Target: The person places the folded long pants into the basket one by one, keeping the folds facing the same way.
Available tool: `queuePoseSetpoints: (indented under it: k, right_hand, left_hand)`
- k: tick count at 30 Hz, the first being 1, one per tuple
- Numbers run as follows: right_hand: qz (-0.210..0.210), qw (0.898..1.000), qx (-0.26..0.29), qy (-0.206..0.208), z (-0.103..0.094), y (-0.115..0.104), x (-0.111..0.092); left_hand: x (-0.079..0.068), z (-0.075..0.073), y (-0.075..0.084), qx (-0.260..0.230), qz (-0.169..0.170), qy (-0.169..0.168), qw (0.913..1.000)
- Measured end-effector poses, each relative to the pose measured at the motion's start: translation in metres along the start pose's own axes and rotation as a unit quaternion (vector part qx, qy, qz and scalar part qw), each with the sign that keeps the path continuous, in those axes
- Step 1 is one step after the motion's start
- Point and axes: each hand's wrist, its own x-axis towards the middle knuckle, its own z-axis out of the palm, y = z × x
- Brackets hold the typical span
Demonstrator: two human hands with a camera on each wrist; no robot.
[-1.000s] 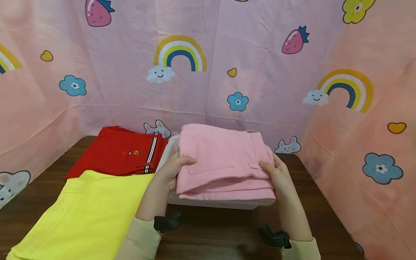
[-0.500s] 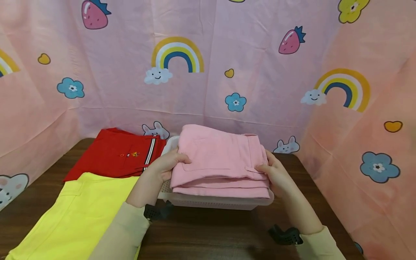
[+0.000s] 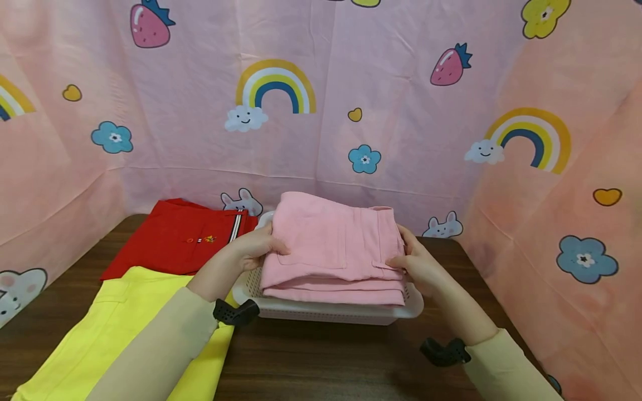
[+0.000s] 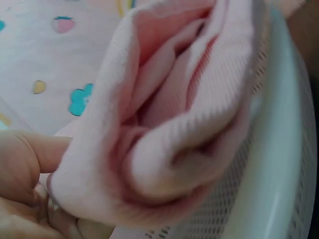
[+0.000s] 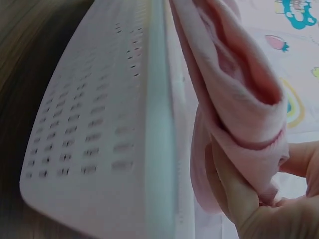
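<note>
A folded pair of pink pants (image 3: 321, 236) is at the mouth of a white perforated basket (image 3: 326, 313), its front layers close above the near rim. My left hand (image 3: 254, 245) grips the pants' left edge, thumb on top. On the opposite side my right hand (image 3: 420, 263) pinches the waistband end near a belt loop. From the left wrist, the rolled folds of the pants (image 4: 164, 124) rise beside the basket rim (image 4: 269, 164). In the right wrist view the fingers (image 5: 234, 189) are under the cloth, and the basket's wall (image 5: 94, 114) stands beside it.
Folded red pants (image 3: 173, 239) with a striped band lie at the back left of the brown wooden table (image 3: 321, 362). Folded yellow pants (image 3: 130, 323) lie in front of them, partly behind my left sleeve (image 3: 165, 334). A patterned pink cloth (image 3: 411, 133) hangs behind and along both sides.
Both hands have shifted slightly left with the pink pants, which sit more within the basket's outline. More of the basket's rim shows at the left and right front corners.
</note>
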Motion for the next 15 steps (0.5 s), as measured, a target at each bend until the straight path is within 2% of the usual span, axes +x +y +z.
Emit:
queuePoseSetpoints:
  k: [7, 15]
  right_hand:
    - [0.045, 0.997, -0.063, 0.006, -0.003, 0.005, 0.007]
    - [0.064, 0.993, -0.103, 0.008, -0.003, 0.013, 0.013]
  left_hand:
    - [0.005, 0.003, -0.005, 0.097, -0.029, 0.029, 0.9945]
    - [0.014, 0.003, -0.016, 0.100, -0.041, 0.027, 0.9938]
